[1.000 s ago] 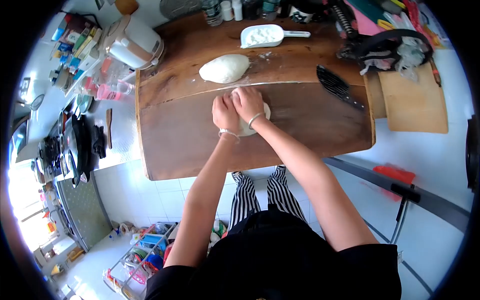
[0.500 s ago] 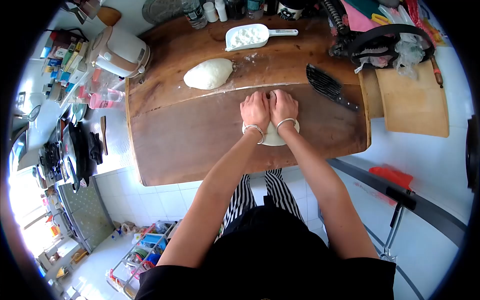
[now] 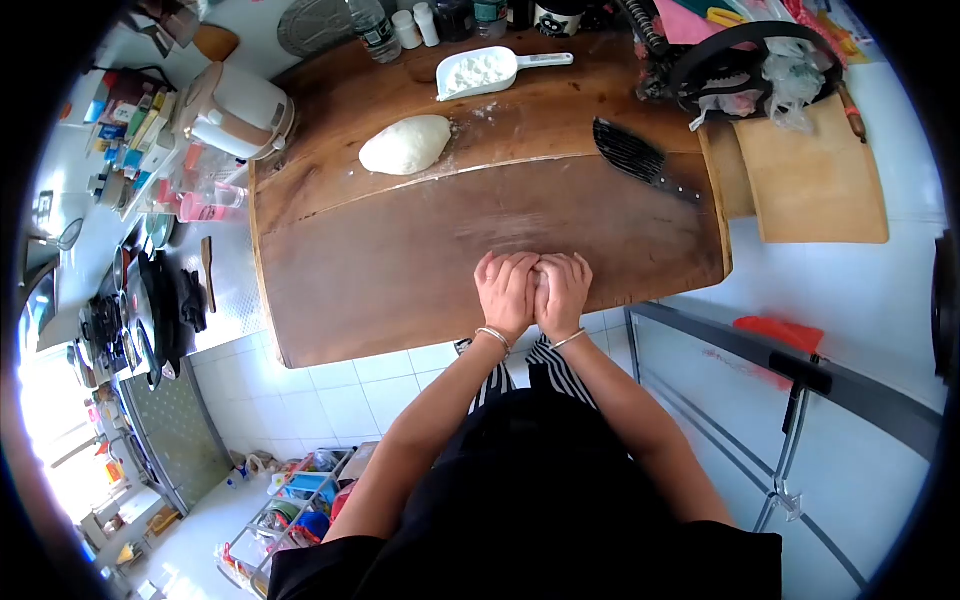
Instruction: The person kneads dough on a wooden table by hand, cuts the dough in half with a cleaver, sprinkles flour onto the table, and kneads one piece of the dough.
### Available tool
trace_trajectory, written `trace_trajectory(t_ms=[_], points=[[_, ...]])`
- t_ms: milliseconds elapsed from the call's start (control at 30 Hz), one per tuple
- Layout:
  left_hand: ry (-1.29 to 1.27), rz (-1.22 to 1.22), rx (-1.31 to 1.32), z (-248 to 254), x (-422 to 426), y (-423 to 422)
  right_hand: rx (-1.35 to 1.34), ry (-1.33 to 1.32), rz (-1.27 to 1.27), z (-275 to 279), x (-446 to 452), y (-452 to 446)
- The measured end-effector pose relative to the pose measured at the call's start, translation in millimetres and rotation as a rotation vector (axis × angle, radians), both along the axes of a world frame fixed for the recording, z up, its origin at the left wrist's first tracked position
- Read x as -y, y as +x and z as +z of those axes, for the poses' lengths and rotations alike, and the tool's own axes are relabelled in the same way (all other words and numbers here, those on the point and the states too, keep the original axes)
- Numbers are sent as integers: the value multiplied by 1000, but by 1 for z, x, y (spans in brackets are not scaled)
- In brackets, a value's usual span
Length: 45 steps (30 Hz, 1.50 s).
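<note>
My left hand (image 3: pixel 508 292) and my right hand (image 3: pixel 562 290) are side by side at the front edge of the wooden board (image 3: pixel 370 280), fingers curled and pressed together. A small pale bit of dough (image 3: pixel 541 280) shows between them; the rest is hidden under my hands. A smooth oval lump of dough (image 3: pixel 405 145) lies farther back on the board. Behind it is a white scoop (image 3: pixel 478 74) of flour. The black-bladed knife (image 3: pixel 630 152) lies at the right of the board. Each wrist has a bracelet.
A rice cooker (image 3: pixel 238 110) stands at the back left. Bottles (image 3: pixel 374 32) line the back edge. A black-handled basket (image 3: pixel 757 80) with plastic bags and a wooden cutting board (image 3: pixel 812 175) are at the right. Flour dust marks the board.
Both hands have drawn back toward my body to the board's front edge. The flattened dough seen around them before is now mostly hidden under curled fingers. The view has shifted slightly.
</note>
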<state>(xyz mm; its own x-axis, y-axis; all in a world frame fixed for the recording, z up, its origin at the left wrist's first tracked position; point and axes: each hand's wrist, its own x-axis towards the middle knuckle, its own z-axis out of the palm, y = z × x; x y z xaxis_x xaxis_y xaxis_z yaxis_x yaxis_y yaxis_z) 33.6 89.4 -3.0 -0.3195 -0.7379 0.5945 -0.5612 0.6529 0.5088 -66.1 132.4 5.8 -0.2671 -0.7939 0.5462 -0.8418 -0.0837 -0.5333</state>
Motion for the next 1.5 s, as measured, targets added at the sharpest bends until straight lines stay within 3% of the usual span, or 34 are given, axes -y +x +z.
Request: trace_trajectory(t_ms=[133,200,400,467,533,600,633,667,700,733,800,867,900,1067,1267,1333,1400,1467,1500], points=[[12,6,20,-14,38,-15,-69,-20,27,-18,40,-23],[285,-42,124,-17,63,-24,-24,69,-35,-26,65,-33],[309,17,138,-21,118,-53,111,209,-95,-26,126,-57],[394,28,170,-19,120,-55,93,393,-143,-22,126,-57],[408,15,200,1,114,-50,147,471,-124,-16,105,-50],[643,-146,473,33,107,-42,239,609,-75,-7,103,-54],[550,-143,546,64,89,-35,420,467,-4,-8,85,-54],[635,-121,542,90,69,-33,432,401,-38,12,63,-44],[525,-63,393,79,44,-32,442,332,-74,36,41,-32],[412,-7,244,60,21,-28,434,202,-97,25,20,-20],[112,-117,96,14,-6,-8,365,231,-123,-4,-10,-10],[54,-82,79,-6,-11,-3,53,41,-37,-23,-20,-6],[96,-58,78,-8,-7,-2,43,9,-17,-26,-12,-7],[186,-10,115,-12,60,-36,162,114,-34,-32,59,-40],[124,-10,33,-11,112,-66,369,297,-205,-32,113,-66],[177,-68,118,-8,117,-66,355,530,-293,-25,115,-65],[166,-264,152,-11,126,-60,470,560,-338,-28,103,-55],[13,-406,438,-2,127,-49,869,367,-327,-64,74,-39],[18,-412,438,5,118,-41,1166,325,-316,-68,55,-29]])
